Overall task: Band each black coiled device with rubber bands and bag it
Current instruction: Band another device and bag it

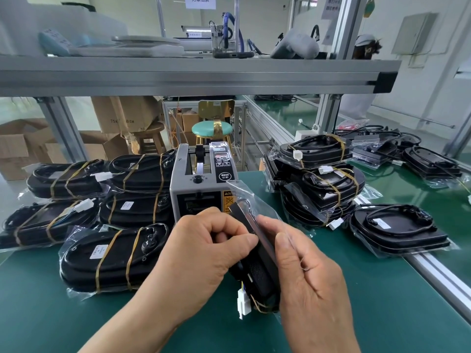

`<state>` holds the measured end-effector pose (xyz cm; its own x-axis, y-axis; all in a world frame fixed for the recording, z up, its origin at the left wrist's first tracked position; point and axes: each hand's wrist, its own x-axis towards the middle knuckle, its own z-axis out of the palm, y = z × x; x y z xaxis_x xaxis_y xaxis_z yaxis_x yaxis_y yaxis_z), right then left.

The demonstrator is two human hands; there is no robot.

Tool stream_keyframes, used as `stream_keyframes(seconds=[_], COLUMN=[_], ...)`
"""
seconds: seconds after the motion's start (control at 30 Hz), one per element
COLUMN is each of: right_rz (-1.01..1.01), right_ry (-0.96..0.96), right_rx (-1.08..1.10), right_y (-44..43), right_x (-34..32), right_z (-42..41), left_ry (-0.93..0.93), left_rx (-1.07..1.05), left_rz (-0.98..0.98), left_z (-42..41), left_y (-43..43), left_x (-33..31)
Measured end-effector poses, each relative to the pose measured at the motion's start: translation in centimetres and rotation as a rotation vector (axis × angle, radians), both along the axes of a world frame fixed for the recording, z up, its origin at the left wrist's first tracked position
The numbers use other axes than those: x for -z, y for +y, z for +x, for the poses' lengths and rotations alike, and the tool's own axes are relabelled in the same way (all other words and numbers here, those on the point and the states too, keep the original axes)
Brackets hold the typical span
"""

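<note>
1 black coiled device (257,266) is held edge-up above the worktop (356,296) — left hand (204,248) pinching its near edge, right hand (303,266) closed around its side. The long axis runs away from the person into the clear bag (244,197) — bagging is judged underway.

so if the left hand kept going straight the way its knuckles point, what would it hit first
Probably the grey tape dispenser. The left hand, gripping the black device in its clear bag, points up and away toward the dispenser's front face, with nothing visible between, though depth is hard to judge.
</note>
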<state>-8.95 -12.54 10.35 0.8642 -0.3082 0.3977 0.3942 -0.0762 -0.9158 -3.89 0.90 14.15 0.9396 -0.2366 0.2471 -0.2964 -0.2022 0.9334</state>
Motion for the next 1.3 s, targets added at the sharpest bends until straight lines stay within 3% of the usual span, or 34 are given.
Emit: stream_keyframes(seconds=[0.4,0.47,0.53,0.67,0.8,1.13,1.3], right_rz=[0.017,0.033,0.002,-0.055,-0.043,0.020,0.092], right_ry=[-0.020,-0.026,-0.026,-0.034,-0.027,-0.069,-0.153], right_rx=[0.016,0.020,0.030,0.019,0.033,0.186,0.171], right_y=[0.1,0.0,0.0,0.1,0.1,0.0,1.1], right_x=[0.3,0.3,0.5,0.8,0.9,1.3,2.0], right_z=[0.1,0.1,-0.1,-0.1,0.1,-0.2,0.0], left_ry=[-0.067,-0.047,0.052,0.226,0.263,0.220,0.170], left_rx=[-0.134,-0.210,-0.235,-0.103,-0.017,0.269,0.245], left_rz=[0.165,0.201,0.116,-0.296,-0.411,-0.273,-0.273], left_z=[0.1,0.5,0.6,0.5,0.3,0.3,0.9], left_y=[0.2,0.3,-0.1,-1.3,-2.1,-1.5,-1.2], left_x=[1.2,1.7,2.2,3.2,3.5,3.9,3.7])
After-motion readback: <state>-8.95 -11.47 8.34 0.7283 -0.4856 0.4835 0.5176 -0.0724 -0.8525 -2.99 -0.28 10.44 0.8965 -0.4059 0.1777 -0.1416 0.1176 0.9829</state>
